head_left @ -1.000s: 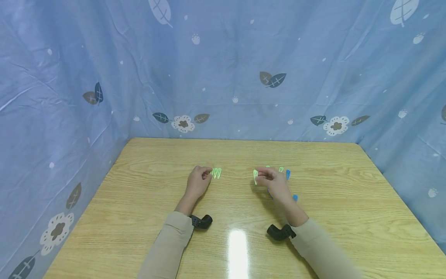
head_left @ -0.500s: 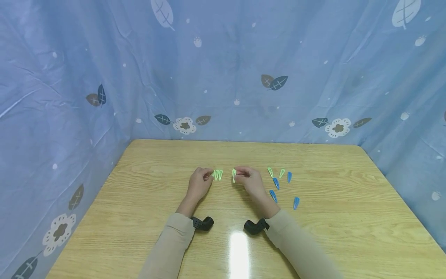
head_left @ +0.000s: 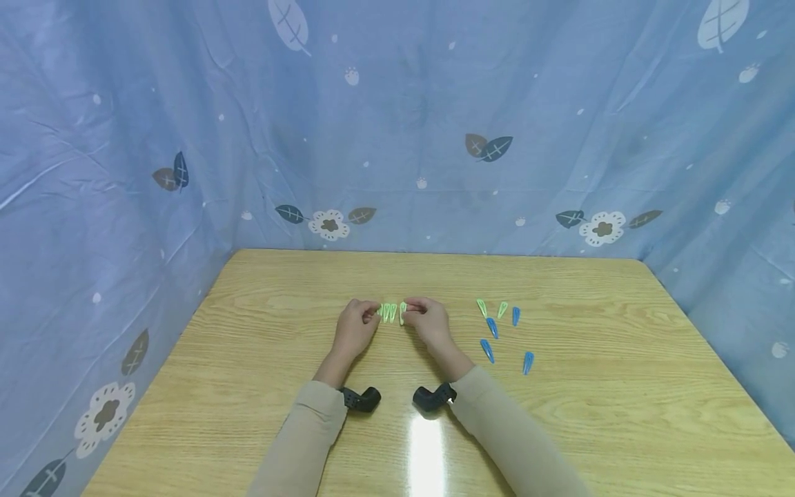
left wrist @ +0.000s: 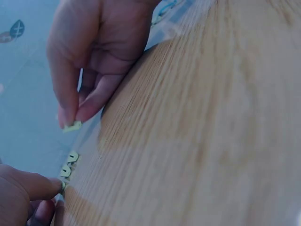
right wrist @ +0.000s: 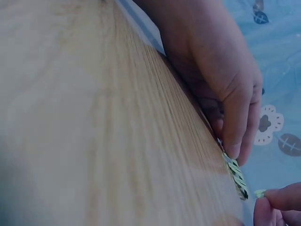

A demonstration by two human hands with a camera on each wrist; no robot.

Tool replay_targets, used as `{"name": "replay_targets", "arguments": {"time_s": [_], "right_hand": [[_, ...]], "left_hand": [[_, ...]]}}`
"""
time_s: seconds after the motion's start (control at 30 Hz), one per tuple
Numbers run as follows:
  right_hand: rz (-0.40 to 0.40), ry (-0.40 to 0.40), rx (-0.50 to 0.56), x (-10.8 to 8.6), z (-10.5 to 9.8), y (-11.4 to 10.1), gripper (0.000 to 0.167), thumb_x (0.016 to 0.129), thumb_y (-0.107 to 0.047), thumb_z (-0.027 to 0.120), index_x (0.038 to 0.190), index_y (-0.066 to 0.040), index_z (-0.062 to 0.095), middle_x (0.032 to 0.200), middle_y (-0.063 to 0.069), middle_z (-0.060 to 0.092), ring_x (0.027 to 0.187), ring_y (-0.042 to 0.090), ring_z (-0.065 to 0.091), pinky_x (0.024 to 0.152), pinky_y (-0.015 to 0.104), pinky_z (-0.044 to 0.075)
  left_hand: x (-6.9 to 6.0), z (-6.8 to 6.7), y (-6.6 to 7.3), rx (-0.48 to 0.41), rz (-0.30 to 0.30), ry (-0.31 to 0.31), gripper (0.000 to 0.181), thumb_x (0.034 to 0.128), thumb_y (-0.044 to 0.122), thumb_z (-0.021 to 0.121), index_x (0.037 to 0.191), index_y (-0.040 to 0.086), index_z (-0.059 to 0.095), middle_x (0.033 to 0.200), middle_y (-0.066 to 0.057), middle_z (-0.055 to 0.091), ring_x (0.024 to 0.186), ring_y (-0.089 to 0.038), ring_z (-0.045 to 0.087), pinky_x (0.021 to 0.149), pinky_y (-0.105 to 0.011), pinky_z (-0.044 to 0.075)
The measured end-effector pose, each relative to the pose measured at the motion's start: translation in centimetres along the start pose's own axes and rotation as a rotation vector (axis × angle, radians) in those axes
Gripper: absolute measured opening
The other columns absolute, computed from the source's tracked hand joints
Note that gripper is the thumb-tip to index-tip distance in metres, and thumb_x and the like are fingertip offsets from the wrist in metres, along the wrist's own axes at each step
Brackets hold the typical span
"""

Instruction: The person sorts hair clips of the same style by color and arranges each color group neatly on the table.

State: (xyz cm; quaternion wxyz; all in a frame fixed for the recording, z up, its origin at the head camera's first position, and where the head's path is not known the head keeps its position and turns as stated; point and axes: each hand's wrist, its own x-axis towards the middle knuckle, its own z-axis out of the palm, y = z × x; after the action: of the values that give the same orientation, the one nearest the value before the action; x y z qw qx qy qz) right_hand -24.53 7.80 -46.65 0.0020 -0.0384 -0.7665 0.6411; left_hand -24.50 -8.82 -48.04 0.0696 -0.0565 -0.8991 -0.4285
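Three light green hair clips [head_left: 390, 313] lie side by side on the wooden table, near its middle. My left hand [head_left: 356, 327] pinches the leftmost one between thumb and fingers, covering part of it. Just right of this row, my right hand [head_left: 430, 323] pinches another green hair clip [head_left: 403, 313] upright between thumb and fingers, a small gap from the row. In the left wrist view that held clip [left wrist: 72, 126] appears above the table surface, apart from the others. The right wrist view shows the row of clips [right wrist: 236, 178] under the left fingertips.
Two more green hair clips [head_left: 482, 308] lie to the right, close to several blue hair clips [head_left: 487, 351] scattered on the table [head_left: 621, 386]. A blue patterned curtain [head_left: 397, 124] hangs behind and at the sides. Each wrist wears a black camera mount [head_left: 435, 398].
My right hand has moved left with the green hair clip, from beside the scattered clips to near the row. The left hand has stayed at the row's left end.
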Motion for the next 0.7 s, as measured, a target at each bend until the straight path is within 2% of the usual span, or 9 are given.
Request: {"name": "replay_targets", "arguments": {"time_s": [0.3,0.5,0.7], "right_hand": [[-0.031,0.029,-0.226,0.6,0.8,-0.7,0.025,0.080,0.001,0.066,0.104,0.003,0.070,0.085,0.007,0.066,0.077,0.017,0.059,0.064,0.024,0.050],[-0.004,0.015,-0.312,1.0,1.0,-1.1,0.024,0.080,0.002,0.067,0.104,0.001,0.071,0.080,0.005,0.064,0.068,0.012,0.055,0.057,0.020,0.044],[-0.006,0.023,-0.353,1.0,1.1,-1.2,0.024,0.079,0.002,0.066,0.102,0.000,0.071,0.077,0.003,0.063,0.062,0.009,0.052,0.051,0.018,0.041]], "left_hand": [[0.0,-0.2,0.2,-0.008,0.001,0.006,0.024,0.0891,0.006,0.065,0.112,0.002,0.068,0.092,-0.006,0.055,0.081,-0.016,0.054,0.074,-0.029,0.050],[-0.1,-0.2,0.2,0.001,0.014,0.016,0.023,0.0885,0.005,0.065,0.111,0.001,0.068,0.091,-0.006,0.055,0.081,-0.016,0.054,0.073,-0.030,0.050],[-0.1,-0.1,0.1,-0.002,0.011,0.013,0.023,0.0885,0.005,0.065,0.111,0.001,0.069,0.092,-0.006,0.055,0.081,-0.016,0.055,0.074,-0.030,0.050]]}}
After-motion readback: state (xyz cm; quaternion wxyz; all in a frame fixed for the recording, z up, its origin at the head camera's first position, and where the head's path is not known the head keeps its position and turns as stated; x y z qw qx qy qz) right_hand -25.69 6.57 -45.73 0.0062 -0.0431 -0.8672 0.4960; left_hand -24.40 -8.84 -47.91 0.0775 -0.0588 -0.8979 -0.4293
